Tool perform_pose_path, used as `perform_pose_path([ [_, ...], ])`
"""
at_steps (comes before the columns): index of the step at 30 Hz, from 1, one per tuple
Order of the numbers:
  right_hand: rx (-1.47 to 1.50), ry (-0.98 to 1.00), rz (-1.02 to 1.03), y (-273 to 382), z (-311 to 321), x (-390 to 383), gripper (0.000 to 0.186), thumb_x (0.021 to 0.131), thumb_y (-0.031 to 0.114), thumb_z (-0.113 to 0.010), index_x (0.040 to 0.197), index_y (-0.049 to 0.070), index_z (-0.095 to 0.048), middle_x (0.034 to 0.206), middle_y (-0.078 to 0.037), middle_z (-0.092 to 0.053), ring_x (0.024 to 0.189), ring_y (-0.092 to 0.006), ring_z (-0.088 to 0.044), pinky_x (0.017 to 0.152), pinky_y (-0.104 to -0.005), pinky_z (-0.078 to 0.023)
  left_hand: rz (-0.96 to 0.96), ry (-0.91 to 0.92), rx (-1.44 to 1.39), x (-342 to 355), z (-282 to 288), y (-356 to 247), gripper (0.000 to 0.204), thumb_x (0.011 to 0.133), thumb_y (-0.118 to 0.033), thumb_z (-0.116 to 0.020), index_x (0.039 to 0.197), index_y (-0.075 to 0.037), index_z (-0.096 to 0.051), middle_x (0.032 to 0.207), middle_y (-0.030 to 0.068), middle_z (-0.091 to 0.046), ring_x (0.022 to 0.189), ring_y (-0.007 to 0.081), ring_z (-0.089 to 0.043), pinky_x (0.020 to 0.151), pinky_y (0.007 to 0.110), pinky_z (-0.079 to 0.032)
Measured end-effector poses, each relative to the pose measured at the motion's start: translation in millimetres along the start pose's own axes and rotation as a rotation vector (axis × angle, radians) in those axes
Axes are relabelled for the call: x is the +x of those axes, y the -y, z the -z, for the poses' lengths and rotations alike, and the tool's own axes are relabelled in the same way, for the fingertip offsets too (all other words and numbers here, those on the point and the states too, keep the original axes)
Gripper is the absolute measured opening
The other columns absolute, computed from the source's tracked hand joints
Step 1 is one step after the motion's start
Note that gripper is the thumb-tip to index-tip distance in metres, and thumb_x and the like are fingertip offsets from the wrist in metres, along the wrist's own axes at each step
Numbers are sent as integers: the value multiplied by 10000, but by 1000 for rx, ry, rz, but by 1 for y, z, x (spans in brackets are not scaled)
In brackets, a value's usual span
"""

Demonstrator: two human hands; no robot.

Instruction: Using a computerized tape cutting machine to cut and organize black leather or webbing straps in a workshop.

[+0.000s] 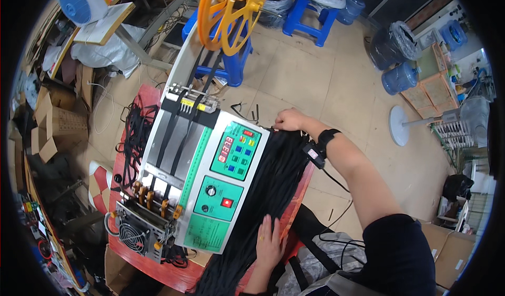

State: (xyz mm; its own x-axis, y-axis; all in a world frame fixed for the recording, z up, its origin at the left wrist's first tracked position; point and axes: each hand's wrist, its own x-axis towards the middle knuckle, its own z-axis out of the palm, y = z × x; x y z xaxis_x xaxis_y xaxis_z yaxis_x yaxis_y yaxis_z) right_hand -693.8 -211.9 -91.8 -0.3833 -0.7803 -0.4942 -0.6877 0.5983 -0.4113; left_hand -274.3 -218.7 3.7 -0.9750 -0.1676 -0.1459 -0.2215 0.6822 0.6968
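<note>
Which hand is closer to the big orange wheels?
The right hand: its fingers are curled at the far end of the black straps. The left hand lies lower, fingers stretched out.

the straps (pixel 271 172) are deep black, the table (pixel 179 278) red, the machine (pixel 204 162) white with green panels (pixel 206 234) and a bright red switch (pixel 228 203). over there, a yellow-orange reel (pixel 255 6), a blue stool (pixel 234 67), beige floor tiles (pixel 297 75), a dark navy sleeve (pixel 397 248).

Cluttered beige tiled floor (pixel 326 78).
Upper left, blue-and-white plastic fan (pixel 81 4); left, open brown cardboard box (pixel 71 123); top, blue plastic stool (pixel 298 13) near translucent blue jug (pixel 351 9).
</note>
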Motion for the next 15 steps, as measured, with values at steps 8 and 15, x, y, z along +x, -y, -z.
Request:
perform_pose_path([
  [8,160,45,116,-13,6,-7,221,704,306,-661,823,120,-683,889,-80,-661,915,-256,-609,831,-476,-420,305,-30,221,113,-19,3,776,758,-191,-684,1377,25,-268,1433,273,-214,1338,390,-232,1056,497,-259],
  [15,-121,152,-150,15,-4,13,272,692,279,-652,862,70,-694,909,-121,-668,917,-284,-620,881,-500,-394,342,67,236,111,-22,19,772,773,-210,-661,1395,-3,-252,1448,255,-200,1354,369,-209,1062,500,-249],
])
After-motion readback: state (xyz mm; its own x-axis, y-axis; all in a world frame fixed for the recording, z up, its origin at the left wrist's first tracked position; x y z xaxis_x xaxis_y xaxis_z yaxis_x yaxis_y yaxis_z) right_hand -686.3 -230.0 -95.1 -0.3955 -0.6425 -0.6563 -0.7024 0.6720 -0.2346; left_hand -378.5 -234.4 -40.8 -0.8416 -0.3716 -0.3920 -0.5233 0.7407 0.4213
